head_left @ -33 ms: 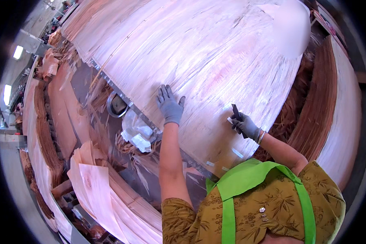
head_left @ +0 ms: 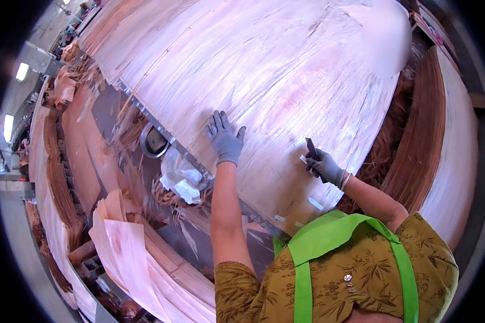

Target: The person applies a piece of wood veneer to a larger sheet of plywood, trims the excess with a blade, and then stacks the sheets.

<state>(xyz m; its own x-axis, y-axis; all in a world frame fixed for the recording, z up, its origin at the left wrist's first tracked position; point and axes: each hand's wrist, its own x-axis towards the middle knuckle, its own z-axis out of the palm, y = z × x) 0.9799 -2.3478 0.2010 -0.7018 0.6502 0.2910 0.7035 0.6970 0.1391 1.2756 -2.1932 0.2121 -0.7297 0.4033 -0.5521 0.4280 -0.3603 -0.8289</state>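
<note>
"Anything moved since a second ago?"

"Barely. The bowl and bag sit a touch differently in view, but both hands are where they were on that broad, pale, streaky wood sheet [head_left: 275,91]."

"What's the left hand doing?"

"The left hand [head_left: 224,141], in a grey knit glove, lies palm down near the sheet's left edge, fingers together, thumb out, gripping nothing."

"And the other?"

"The right hand [head_left: 324,168], gloved the same, is over the sheet's near right part, fingers curled round a slim, flat, black tool [head_left: 310,146]. It pokes up past the fingers; whether it touches the wood, I can't tell."

"Those white bits?"

"A short white strip [head_left: 315,203] lies on the sheet, nearer the wearer than that hand. Off the sheet's left edge there's a round silver metal bowl [head_left: 155,155] and a crumpled whitish plastic bag [head_left: 180,173]. Right of the sheet stands a tall reddish-brown layered stack [head_left: 417,134]."
</note>
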